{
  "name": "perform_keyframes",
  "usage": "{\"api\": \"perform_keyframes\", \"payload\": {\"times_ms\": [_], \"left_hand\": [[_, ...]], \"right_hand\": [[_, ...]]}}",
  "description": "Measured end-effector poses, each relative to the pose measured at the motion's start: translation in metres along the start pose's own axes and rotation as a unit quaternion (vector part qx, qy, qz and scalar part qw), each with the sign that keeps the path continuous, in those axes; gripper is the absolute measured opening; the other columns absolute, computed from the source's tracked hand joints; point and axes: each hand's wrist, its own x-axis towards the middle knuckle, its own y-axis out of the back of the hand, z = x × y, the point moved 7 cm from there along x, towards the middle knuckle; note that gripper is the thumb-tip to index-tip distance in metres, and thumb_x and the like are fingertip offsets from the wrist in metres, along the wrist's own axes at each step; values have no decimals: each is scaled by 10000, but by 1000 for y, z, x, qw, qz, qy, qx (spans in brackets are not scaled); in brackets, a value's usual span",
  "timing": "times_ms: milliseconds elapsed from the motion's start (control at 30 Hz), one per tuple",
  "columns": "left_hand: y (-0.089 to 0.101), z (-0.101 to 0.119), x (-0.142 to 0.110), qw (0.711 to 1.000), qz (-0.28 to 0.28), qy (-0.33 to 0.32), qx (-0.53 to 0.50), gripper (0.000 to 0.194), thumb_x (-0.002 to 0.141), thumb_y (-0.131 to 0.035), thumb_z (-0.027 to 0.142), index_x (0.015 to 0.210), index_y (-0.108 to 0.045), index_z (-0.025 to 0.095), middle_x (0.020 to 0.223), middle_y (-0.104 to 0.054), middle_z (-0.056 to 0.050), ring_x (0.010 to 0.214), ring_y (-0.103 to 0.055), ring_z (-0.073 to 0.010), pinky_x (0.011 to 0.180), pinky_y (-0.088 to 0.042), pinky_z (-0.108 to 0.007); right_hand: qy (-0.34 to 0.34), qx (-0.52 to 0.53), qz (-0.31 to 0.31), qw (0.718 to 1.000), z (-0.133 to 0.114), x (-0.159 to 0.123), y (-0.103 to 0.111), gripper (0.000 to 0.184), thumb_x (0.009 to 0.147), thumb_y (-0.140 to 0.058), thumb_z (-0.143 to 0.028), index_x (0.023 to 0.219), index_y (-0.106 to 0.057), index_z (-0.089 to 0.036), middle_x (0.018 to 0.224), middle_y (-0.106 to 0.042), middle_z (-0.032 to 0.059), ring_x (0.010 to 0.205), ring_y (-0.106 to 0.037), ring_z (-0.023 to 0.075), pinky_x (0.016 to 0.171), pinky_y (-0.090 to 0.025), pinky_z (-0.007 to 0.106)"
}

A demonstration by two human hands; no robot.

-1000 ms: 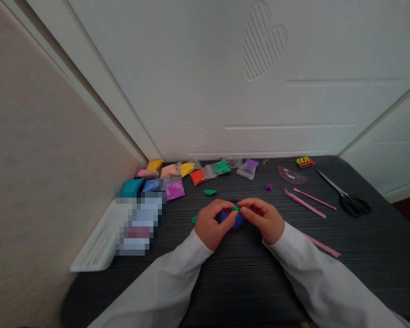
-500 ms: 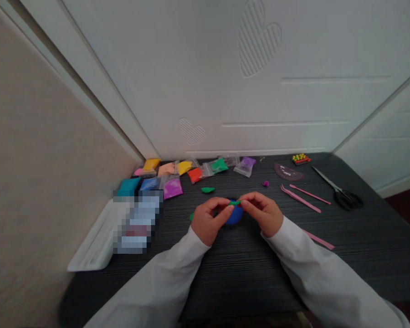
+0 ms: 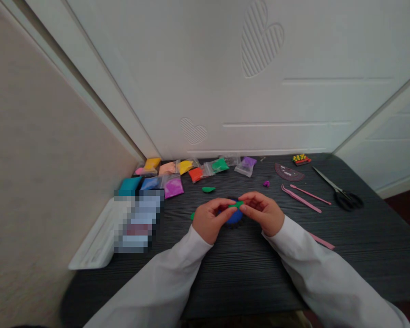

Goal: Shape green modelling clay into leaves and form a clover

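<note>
While the left hand (image 3: 207, 222) and right hand (image 3: 265, 214), fingers nearly closed, pinch a green piece (image 3: 237, 204) between them over a blue disc (image 3: 235, 217), light, even pressure would likely suit it.

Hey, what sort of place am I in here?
Probably a craft corner, perhaps at home. Small bags of coloured material line the back of the dark table, scissors lie toward its right end, and a white panel with embossed hearts stands behind.

No legible text; pale marks on the half-round ruler (image 3: 295, 175) too small.
</note>
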Motion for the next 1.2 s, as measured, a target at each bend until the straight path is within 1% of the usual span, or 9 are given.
{"api": "perform_keyframes", "payload": {"times_ms": [133,267,367,567,700,867,933,1067,1200], "left_hand": [[0,-1,0,999,-4,23,-38,217,670,-621,335,789,-623,154,707,-654,-14,649,-589,-126,615,-446,-220],[0,2,-2,999,1,16,-52,188,699,-592,333,711,-599,145,603,-614,11,571,-549,-94,573,-421,-199],[-1,2,-1,997,1,17,-69,198,708,-580,340,676,-596,145,594,-610,13,565,-534,-88,568,-413,-195],[-5,-11,5,993,-21,48,-108,261,715,-563,361,844,-648,150,672,-651,-9,585,-550,-103,578,-428,-210],[-10,-17,4,990,-40,53,-125,318,743,-526,381,937,-647,161,787,-666,-35,667,-559,-117,651,-424,-228],[-18,-17,0,987,-79,47,-132,327,758,-506,382,959,-643,163,837,-665,-44,692,-553,-126,658,-415,-240],[-18,-15,0,987,-84,44,-128,332,764,-496,384,964,-638,161,842,-663,-45,706,-553,-133,660,-413,-247],[-15,-8,0,990,-85,29,-107,305,765,-494,379,864,-664,145,811,-651,-39,712,-540,-133,689,-400,-247],[-14,0,-1,991,-95,15,-89,316,781,-464,379,751,-665,138,730,-621,-22,672,-515,-120,670,-384,-236]], "right_hand": [[2,-21,-8,1000,-1,-1,-1,169,645,-656,-275,780,-591,-197,659,-591,-30,607,-537,77,592,-424,221],[10,-48,-2,999,-4,-1,1,118,690,-615,-291,713,-577,-182,636,-570,-22,599,-514,81,588,-412,230],[18,-57,-1,998,-7,-2,2,118,684,-624,-285,706,-567,-184,636,-554,-23,594,-495,81,578,-402,228],[70,-94,-7,993,-11,-7,-4,154,664,-647,-247,754,-530,-203,691,-532,-19,643,-501,97,608,-416,245],[142,-200,21,969,-16,-11,-2,165,680,-631,-243,802,-524,-217,688,-507,-19,649,-493,114,632,-417,279],[236,-309,58,919,-35,-14,0,251,658,-652,-236,882,-541,-227,732,-479,-3,684,-462,130,629,-408,291],[266,-338,57,901,-42,-16,-3,229,663,-646,-217,876,-560,-231,742,-488,5,706,-468,136,638,-412,295],[280,-378,41,881,-47,-20,-9,161,706,-601,-207,864,-610,-238,758,-502,22,740,-497,147,665,-432,311],[302,-409,33,861,-47,-26,-15,280,735,-557,-166,995,-597,-263,827,-519,41,791,-498,157,681,-445,315]]}}
